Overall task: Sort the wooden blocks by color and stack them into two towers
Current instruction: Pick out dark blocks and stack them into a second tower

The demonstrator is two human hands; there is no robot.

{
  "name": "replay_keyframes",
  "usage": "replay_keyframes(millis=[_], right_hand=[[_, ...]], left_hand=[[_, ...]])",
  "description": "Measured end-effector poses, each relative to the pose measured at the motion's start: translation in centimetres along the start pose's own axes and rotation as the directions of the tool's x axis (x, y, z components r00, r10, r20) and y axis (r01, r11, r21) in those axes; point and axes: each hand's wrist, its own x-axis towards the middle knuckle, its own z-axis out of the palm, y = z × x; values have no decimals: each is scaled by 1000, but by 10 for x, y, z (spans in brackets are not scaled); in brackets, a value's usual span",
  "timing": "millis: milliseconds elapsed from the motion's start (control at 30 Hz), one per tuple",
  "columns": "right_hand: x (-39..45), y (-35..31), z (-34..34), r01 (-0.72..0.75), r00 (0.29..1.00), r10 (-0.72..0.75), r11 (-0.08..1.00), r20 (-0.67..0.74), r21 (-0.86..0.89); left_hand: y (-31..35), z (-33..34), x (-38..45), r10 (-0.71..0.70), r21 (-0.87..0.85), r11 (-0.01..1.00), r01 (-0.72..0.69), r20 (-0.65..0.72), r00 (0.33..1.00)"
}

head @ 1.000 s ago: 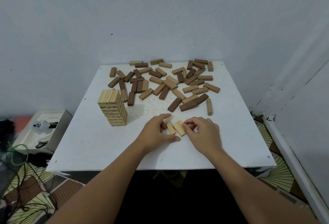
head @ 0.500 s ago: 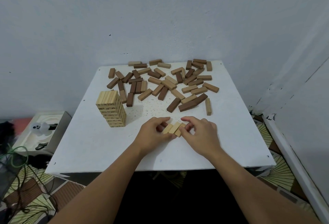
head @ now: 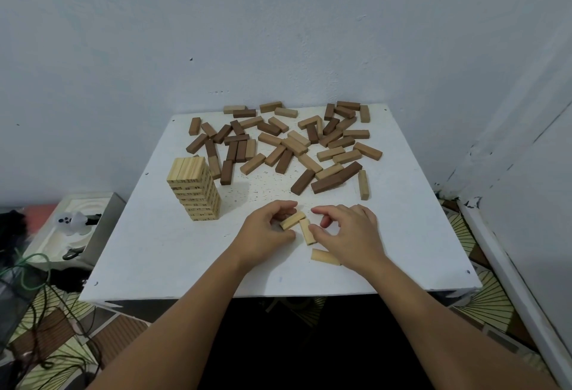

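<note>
While the left hand (head: 266,231) pinches one pale block (head: 292,220) at lower centre, the right hand (head: 351,235) touches a second (head: 307,231) with loosely curled fingers; a third (head: 325,257) lies below. One light tower (head: 195,193), with printed numbers too small to read, stands left on the white surface (head: 154,250) against a pale blue wall (head: 278,33). About forty-five brown and tan blocks (head: 284,145) are scattered behind.

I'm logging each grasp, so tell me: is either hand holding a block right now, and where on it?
The left hand pinches a pale block at its near end. The right hand touches a second pale block; a grip cannot be told.
</note>
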Motion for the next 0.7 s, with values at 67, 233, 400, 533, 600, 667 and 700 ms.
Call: replay_keyframes(millis=[67, 233, 400, 533, 600, 667, 700], right_hand=[[0, -1, 0, 3, 1000, -3, 1000, 9, -7], [0, -2, -2, -12, 1000, 12, 999, 22, 30], [2, 0, -32, -80, 954, 13, 974, 298, 212], [6, 8, -49, -29, 840, -49, 990, 540, 136], [8, 8, -46, -8, 853, -63, 991, 518, 134], [8, 8, -44, -14, 881, -73, 984, 468, 180], [8, 9, -43, -21, 890, -73, 979, 450, 201]], left_hand=[[1, -2, -1, -13, 3, 1000, 13, -1, 1000], [7, -4, -2, -51, 42, 998, 49, 34, 998], [3, 2, 0, 5, 115, 993, -5, 0, 1000], [3, 10, 4, 8, 123, 992, 6, -113, 994], [6, 16, 7, 5, 141, 990, 16, -147, 989], [8, 19, 9, 1, 124, 992, 20, -163, 987], [8, 18, 9, -14, 92, 995, 30, -168, 986]])
